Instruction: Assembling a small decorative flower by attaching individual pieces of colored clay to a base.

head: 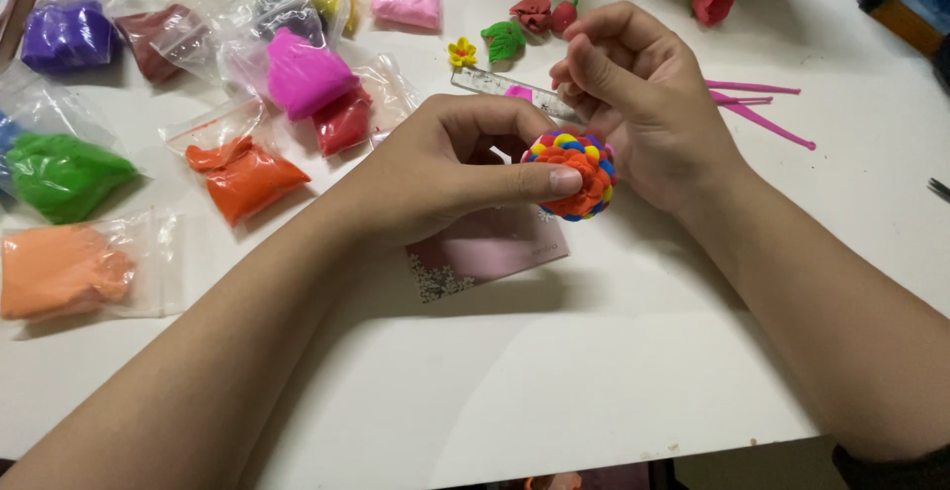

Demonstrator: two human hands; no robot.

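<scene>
Clay ball (572, 175), studded with overlapping orange, red, yellow and blue scales, sits pinched between the thumb and curled fingers of the left hand (450, 168), held just above a white table (554, 371) and a pink card (490, 250). The side facing the camera looks fully covered in small rounded petals, so the piece appears well advanced; whether the far side is finished cannot be told. The right hand (643, 104) hovers touching the ball's top, fingers drawn together in a tight pinch, seemingly over a small bit of clay too tiny to make out. Across the table lie soft, matte lumps of modelling clay in clear zip bags: green clay bag (64, 173), orange clay bag (242, 175), peach clay bag (64, 270), magenta clay bag (302, 72) and purple clay bag (67, 37). Behind the hands rest a clear ruler (495, 84), thin pink sculpting tools (762, 114), a green clay leaf (505, 41) and a small yellow clay flower (461, 52).
</scene>
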